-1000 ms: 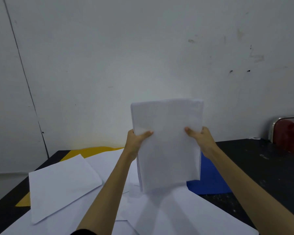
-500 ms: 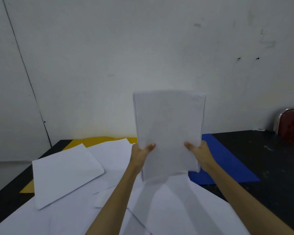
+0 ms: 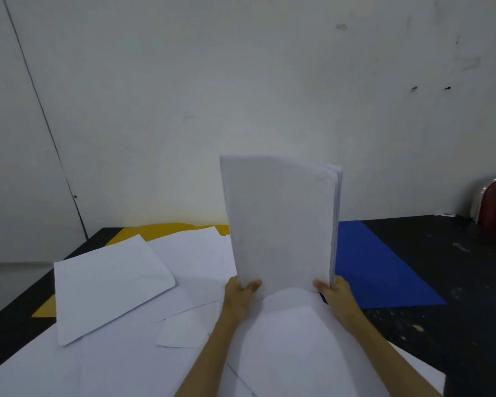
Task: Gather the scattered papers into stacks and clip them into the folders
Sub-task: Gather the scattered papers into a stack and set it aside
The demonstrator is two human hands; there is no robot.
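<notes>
Both hands hold a stack of paper [image 3: 281, 224] upright by its bottom corners. The left hand [image 3: 239, 299] has its grip on one corner, the right hand [image 3: 337, 296] on the other. Loose sheets [image 3: 112, 285] lie left of the stack on the desk [image 3: 455, 282], a blue folder [image 3: 375, 270] right, a yellow folder [image 3: 166, 229] behind the sheets.

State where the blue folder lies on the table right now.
In the head view, the blue folder lies flat on the dark table, right of centre, just behind the right hand and the upright paper stack.

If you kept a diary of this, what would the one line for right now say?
step: squaring stack | left hand: grips paper stack | right hand: grips it | stack: upright | blue folder: flat on table
</notes>
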